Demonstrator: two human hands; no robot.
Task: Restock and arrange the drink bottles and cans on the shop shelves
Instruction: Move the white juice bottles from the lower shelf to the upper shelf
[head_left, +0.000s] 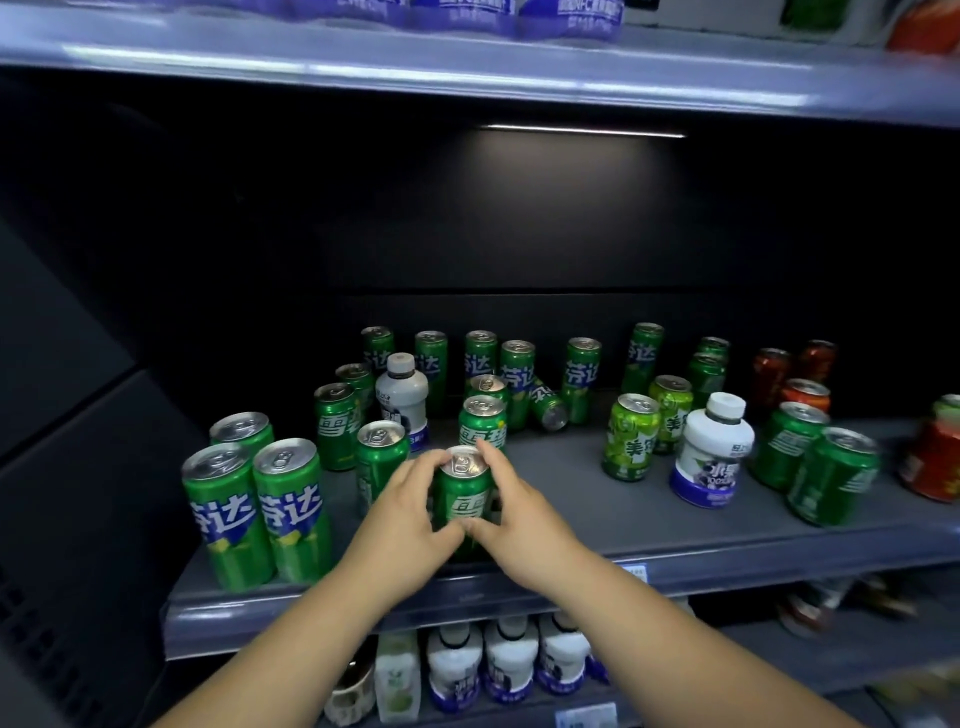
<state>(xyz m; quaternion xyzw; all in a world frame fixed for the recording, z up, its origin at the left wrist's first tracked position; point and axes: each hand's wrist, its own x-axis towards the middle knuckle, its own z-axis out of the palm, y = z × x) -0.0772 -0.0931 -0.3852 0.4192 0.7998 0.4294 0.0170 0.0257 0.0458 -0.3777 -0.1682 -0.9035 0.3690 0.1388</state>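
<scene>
Head view: a person's left hand (410, 512) and right hand (519, 512) wrap their grip round one upright green can (464, 496) near the front edge of a dark shelf (571, 501). Just left of the grip stand two tall green cans (291, 514). Behind it are more green cans (482, 423), and well to its right a white bottle (714, 449).

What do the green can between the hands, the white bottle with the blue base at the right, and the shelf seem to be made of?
The green can looks like aluminium: glossy printed wall, bare silvery top with a pull tab. The white bottle seems plastic: opaque, smooth, with a screw cap. The shelf is matt grey, perhaps painted metal; the view leaves this open.
</scene>
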